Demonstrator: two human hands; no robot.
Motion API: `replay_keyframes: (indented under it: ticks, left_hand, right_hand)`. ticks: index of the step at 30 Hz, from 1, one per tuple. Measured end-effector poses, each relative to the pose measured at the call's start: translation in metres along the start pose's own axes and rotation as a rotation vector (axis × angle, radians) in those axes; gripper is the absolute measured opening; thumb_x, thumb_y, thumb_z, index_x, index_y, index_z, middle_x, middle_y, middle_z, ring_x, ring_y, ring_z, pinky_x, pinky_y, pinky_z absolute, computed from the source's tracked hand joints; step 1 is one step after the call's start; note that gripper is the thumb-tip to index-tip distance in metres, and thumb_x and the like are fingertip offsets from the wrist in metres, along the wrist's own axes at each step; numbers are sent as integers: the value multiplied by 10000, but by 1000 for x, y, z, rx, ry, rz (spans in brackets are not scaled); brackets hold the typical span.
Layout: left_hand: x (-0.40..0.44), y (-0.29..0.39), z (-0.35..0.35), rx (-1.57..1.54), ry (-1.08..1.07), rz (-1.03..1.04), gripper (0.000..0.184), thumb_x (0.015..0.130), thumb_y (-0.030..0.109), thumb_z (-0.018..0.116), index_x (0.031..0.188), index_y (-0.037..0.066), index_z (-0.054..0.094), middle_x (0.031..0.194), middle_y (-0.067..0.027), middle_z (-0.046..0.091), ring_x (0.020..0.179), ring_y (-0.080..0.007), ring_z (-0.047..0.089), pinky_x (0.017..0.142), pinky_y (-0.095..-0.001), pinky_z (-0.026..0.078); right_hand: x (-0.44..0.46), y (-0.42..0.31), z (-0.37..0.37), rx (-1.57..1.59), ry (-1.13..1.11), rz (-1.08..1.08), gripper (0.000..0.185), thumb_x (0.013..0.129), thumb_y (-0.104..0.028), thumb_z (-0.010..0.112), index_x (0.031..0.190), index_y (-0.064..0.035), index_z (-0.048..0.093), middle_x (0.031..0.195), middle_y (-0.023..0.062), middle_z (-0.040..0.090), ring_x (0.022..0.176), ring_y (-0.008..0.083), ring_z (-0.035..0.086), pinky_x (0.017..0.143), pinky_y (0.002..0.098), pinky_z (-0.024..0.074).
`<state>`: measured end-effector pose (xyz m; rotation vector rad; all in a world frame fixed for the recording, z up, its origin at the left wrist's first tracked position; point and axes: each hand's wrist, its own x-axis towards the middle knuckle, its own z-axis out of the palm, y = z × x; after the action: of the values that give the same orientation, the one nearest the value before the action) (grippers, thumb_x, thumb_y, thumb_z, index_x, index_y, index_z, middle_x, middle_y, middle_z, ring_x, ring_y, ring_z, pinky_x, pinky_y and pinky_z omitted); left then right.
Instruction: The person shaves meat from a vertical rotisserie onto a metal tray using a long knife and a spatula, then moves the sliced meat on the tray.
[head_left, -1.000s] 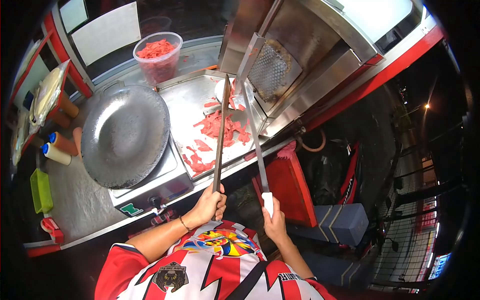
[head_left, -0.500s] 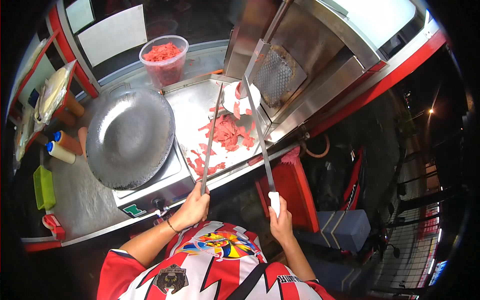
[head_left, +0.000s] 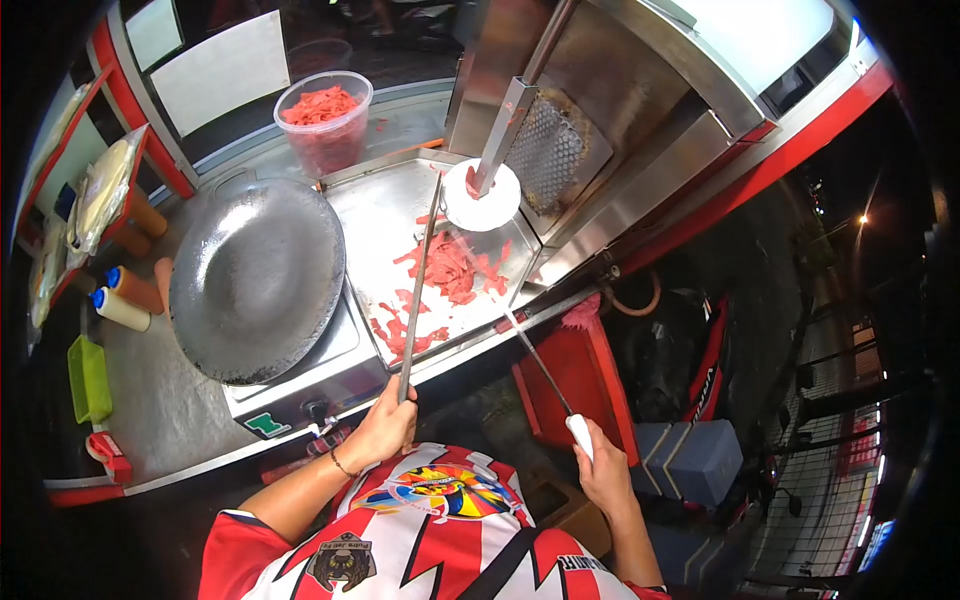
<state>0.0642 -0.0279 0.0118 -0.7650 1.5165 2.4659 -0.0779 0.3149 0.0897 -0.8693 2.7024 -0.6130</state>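
Note:
My left hand point(head_left: 385, 422) is closed around the lower end of a long thin metal rod point(head_left: 422, 270), which reaches up over the tray. A long knife point(head_left: 540, 362) is in my right hand point(head_left: 605, 470), its white handle gripped by my fingers. The knife's blade points up and left across the tray's front edge, and its far part is blurred. Red meat strips point(head_left: 455, 270) lie scattered on the metal tray point(head_left: 375, 200) between the two tools. Behind them a square metal spit point(head_left: 500, 135) rises from a white disc point(head_left: 482, 205), with a little red meat at its base.
A black wok point(head_left: 258, 280) sits left of the tray on a stove. A clear tub point(head_left: 325, 120) of red strips stands behind. Sauce bottles point(head_left: 122, 308) and a green basket point(head_left: 90, 378) are at far left. The grill point(head_left: 560, 150) borders the spit on the right.
The knife has swung away from the spit, down and to the right, as my right hand moved right and lower. Less red meat shows on the disc. My left hand barely shifted.

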Motion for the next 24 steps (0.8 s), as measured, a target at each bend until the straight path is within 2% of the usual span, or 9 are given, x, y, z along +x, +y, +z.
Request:
replay_keyframes:
  ticks: [2, 5, 8, 12, 16, 18, 20, 24]
  left_hand:
    - [-6, -5, -4, -8, 1, -5, 178, 980, 40, 377, 1148, 99, 369, 701, -37, 396, 489, -158, 412, 445, -321, 414]
    - [-23, -6, -11, -26, 7, -42, 180, 978, 35, 373, 1145, 102, 379, 701, -32, 391, 479, -151, 399, 434, -314, 395]
    - [-31, 3, -16, 19, 50, 11, 173, 989, 38, 373, 1145, 111, 389, 699, -26, 382, 466, -140, 377, 423, -310, 373]
    - [-1, 18, -12, -8, 46, 88, 125, 1030, 77, 388, 1148, 116, 389, 686, -10, 370, 451, -132, 355, 413, -317, 351]
    - [36, 19, 10, 209, 11, 135, 120, 1027, 86, 402, 1142, 110, 376, 660, -24, 408, 455, -157, 395, 421, -338, 394]
    - [38, 15, 24, 179, -17, 104, 140, 1012, 67, 404, 1142, 95, 361, 658, -36, 420, 470, -164, 426, 434, -337, 417]
    - [41, 0, 26, 88, -75, 70, 158, 1031, 122, 430, 1162, 75, 358, 655, -49, 453, 471, -176, 500, 433, -352, 436]
    - [44, -15, 30, 33, -88, 66, 153, 1036, 111, 423, 1168, 82, 351, 658, -44, 446, 471, -167, 472, 441, -345, 425]
  right_hand:
    - [-4, -2, -9, -5, -51, -19, 478, 998, -129, 645, 1442, -16, 511, 1245, 301, 684, 1109, 492, 677, 922, 511, 558]
    - [-10, 2, -20, 78, -85, 91, 482, 1003, -131, 640, 1448, -9, 504, 1248, 305, 679, 1117, 492, 679, 922, 503, 556]
    - [-1, 1, -16, 176, -14, 72, 491, 1009, -133, 635, 1459, -2, 490, 1247, 310, 677, 1126, 492, 681, 921, 494, 554]
    - [22, -13, 4, 242, 42, 86, 486, 1018, -135, 622, 1462, 4, 479, 1231, 326, 674, 1111, 505, 684, 917, 493, 552]
    - [36, -27, 21, 294, 64, 91, 491, 1024, -137, 610, 1472, 0, 464, 1222, 331, 674, 1104, 511, 682, 903, 506, 553]
    - [40, -33, 27, 271, 79, 64, 496, 1024, -132, 606, 1479, -6, 453, 1227, 333, 670, 1105, 517, 678, 904, 513, 555]
    - [45, -34, 38, 258, 98, 53, 497, 1023, -127, 604, 1481, -9, 450, 1233, 332, 668, 1109, 520, 675, 908, 519, 555]
    - [62, -45, 65, 226, 153, 49, 522, 1022, -117, 595, 1503, -16, 420, 1246, 335, 659, 1117, 538, 654, 916, 555, 548]
